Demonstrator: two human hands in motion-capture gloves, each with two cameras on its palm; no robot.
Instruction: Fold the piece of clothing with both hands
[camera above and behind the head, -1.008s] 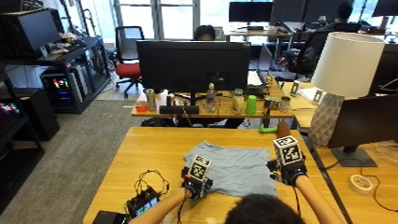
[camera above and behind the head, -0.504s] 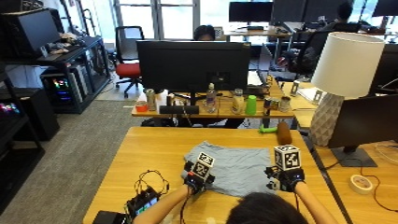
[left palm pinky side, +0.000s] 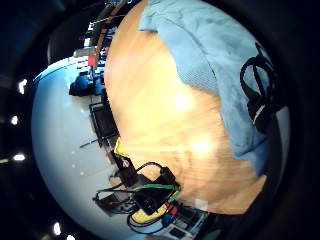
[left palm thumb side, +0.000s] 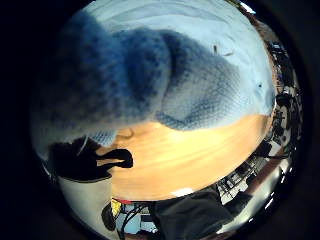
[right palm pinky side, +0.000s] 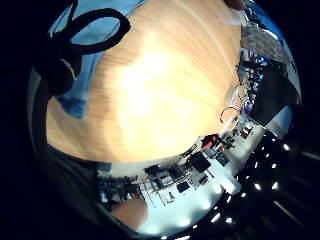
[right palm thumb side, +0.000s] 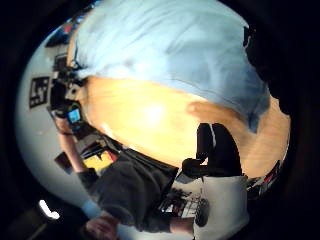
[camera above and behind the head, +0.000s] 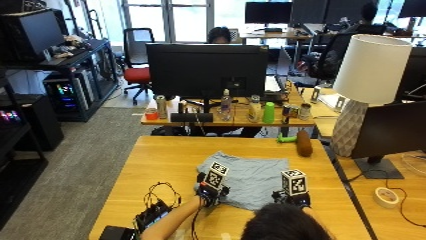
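Light blue garment (camera above and behind the head: 249, 178) lies mostly flat on table (camera above and behind the head: 166, 165); left hand (camera above and behind the head: 210, 192) and right hand (camera above and behind the head: 293, 197) at its near corners, grips unclear. Folding barely started.

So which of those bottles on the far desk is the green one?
The green bottle, standing right of the monitor stand; the others in that row look clear or silvery.

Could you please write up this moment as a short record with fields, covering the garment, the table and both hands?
garment: light blue piece of clothing, lying spread on the table
table: wooden table
left hand: left hand at the garment's near left edge, cloth bunched close against its palm
right hand: right hand at the near right edge; fingers not visible
fold: not yet made
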